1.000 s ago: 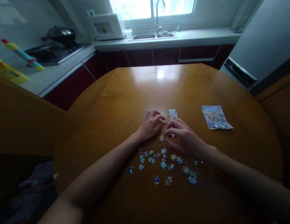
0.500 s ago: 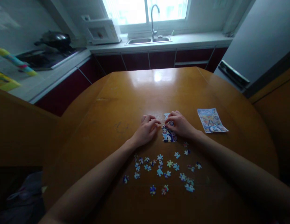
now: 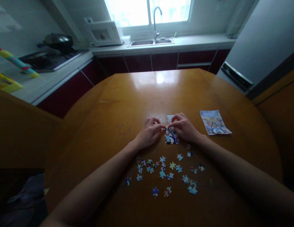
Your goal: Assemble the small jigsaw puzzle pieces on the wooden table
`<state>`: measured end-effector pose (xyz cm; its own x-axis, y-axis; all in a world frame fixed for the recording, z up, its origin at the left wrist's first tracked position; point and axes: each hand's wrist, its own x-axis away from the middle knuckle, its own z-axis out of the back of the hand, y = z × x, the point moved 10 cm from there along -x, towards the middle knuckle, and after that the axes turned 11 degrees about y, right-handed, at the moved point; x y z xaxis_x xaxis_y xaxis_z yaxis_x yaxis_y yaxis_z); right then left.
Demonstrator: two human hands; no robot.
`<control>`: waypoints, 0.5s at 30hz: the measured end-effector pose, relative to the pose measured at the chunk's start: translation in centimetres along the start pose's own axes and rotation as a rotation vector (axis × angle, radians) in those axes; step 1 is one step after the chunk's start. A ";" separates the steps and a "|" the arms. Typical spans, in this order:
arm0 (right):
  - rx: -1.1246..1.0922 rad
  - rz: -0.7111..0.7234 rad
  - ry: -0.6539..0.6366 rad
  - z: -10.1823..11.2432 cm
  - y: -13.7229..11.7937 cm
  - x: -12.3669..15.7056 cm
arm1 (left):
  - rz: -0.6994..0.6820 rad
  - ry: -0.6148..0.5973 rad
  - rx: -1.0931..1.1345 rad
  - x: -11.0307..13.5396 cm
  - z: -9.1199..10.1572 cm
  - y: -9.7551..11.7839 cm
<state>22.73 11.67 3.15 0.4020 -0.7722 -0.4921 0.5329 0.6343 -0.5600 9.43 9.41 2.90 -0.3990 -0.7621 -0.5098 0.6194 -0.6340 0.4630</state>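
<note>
Pieces: loose pieces (image 3: 162, 174) scattered on the near side of the puzzle (image 3: 172, 139), most well apart from it; a few lie near the right forearm.
Sheet: printed sheet (image 3: 215, 122) flat to the right of the right hand, apart from the puzzle.
In the way: right hand (image 3: 185, 128) covers the puzzle's right middle; the join beneath is hidden.
Puzzle: on the table between both hands, part assembled, taller than wide, left edge knobbed and uneven; a blue-and-white figure at its near end.
Left hand: left hand (image 3: 150, 132) half curled, index finger stretched to the puzzle's left edge; grip on any piece, cannot tell.
Right hand: bent over the puzzle, thumb and fingertips close together near the left index tip; whether a piece is pinched, cannot tell.
Materials: pieces small, tabbed, mostly pale blue, some dark; sheet thin, near edge uneven.
Table: table (image 3: 101, 126) brown, glossy, rounded, seams across, faint dark scuffs left of the left hand.
Room: kitchen; bright window (image 3: 128, 12) behind steel sink (image 3: 141, 42) and curved tap (image 3: 154, 23); white microwave (image 3: 105, 34); dark pot (image 3: 58, 41) on the stove; dark red cupboards (image 3: 138, 63).
</note>
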 end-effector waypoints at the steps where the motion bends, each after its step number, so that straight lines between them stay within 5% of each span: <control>1: 0.009 0.010 -0.010 -0.1 -0.1 0.1 | -0.005 -0.004 -0.004 0.0 0.0 0.1; 15: 0.023 0.073 0.027 -0.5 0.2 0.2 | -0.012 -0.023 -0.042 0.2 -0.4 -0.2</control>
<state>22.54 11.67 2.65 0.4203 -0.7221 -0.5494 0.5202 0.6879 -0.5061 9.52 9.43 2.47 -0.4217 -0.7579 -0.4978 0.6420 -0.6372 0.4263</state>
